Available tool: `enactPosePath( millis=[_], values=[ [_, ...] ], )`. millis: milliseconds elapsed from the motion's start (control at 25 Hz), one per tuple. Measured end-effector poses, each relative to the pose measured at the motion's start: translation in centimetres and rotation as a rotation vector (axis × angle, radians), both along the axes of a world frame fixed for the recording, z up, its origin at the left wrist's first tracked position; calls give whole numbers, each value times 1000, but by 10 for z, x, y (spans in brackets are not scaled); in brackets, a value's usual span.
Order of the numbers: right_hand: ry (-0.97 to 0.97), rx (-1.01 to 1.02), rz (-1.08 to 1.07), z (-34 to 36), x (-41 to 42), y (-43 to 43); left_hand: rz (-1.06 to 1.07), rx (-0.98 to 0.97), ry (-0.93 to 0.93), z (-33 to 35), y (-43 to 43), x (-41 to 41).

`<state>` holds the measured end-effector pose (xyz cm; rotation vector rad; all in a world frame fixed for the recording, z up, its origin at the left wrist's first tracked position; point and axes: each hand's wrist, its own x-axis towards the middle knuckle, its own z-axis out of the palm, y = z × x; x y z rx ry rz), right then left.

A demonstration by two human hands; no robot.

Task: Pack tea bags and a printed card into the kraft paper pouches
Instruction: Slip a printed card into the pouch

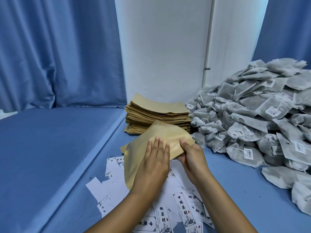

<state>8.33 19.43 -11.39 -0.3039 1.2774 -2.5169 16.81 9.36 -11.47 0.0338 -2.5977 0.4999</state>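
— What do we have at the centre here?

— One flat tan kraft paper pouch (161,142), held just above the blue cloth-covered tabletop (235,179), between us and the stack of empty tan kraft pouches (156,113) behind it. Its long axis runs diagonally, from low on our left up toward the far right, and the end at our right looks like the mouth.

— And our hands?

— The left hand (154,163) lies flat on the pouch's face, fingers straight and together. The right hand (191,153) pinches that right-hand edge, fingers curled round it. Both touch the pouch; the right is nearer the opening.

— What does the next move turn on?

— We judge the mouth has to be spread, and it points toward the heap of grey mesh tea bags with white barcode tags (262,115), piled on our right. The white printed cards with black calligraphy (183,211) lie scattered beneath and nearer to us. So the right hand has the shorter reach to the tea bags.
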Motion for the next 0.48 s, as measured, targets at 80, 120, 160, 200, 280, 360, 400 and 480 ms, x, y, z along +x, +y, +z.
enactPosePath(
  millis=[80, 120, 160, 200, 280, 360, 400, 480],
  values=[
    [86, -211, 42, 10, 1, -1, -126, -65, 184, 13, -4, 4],
    [114, -321, 64, 15, 0, -1, -187, -98, 262, 18, -8, 2],
    [138, -411, 78, 20, -2, 0, -244, -150, 342, 25, -11, -2],
    [152, -481, 77, 22, -5, 0, -289, -194, 381, 31, -16, -5],
    [118, -574, 31, 23, -16, 0, -365, -278, 361, 30, -28, -13],
    [7, -566, -77, 14, -30, -1, -408, -307, 246, 10, -36, -22],
    [-72, -509, -132, 6, -36, -2, -382, -240, 181, -4, -36, -27],
    [-235, -382, -190, -19, -44, -6, -234, 293, -8, -30, -27, -35]
  ],
)
